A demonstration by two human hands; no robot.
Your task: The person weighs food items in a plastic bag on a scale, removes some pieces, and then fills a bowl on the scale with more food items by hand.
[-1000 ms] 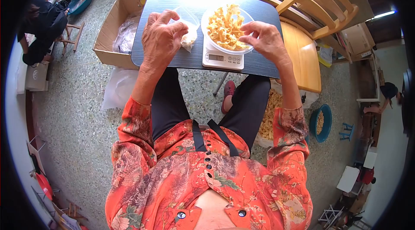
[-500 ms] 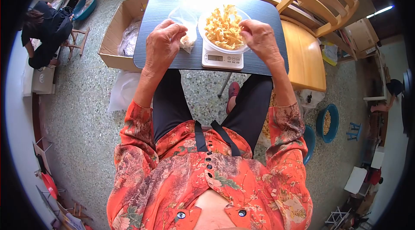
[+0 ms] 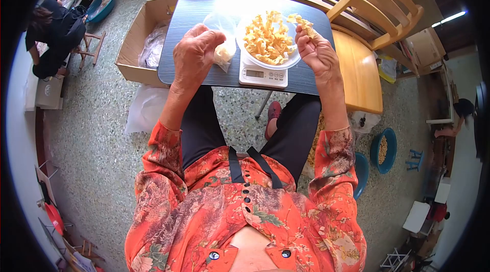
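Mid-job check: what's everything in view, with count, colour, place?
table: one, dark, before the person
scale: one, white, on the table
bowl: one, clear, on the scale
snack pieces: heap, yellow, in bowl; few held beside its rim
plastic bag: one, clear, left of bowl
cardboard box: one, brown, floor left
chair: one, wooden, upper right
basin: one, blue, floor right
another person: one, dark clothes, upper left
left hand: one, gripping the plastic bag
right hand: one, raised, pinching snack pieces
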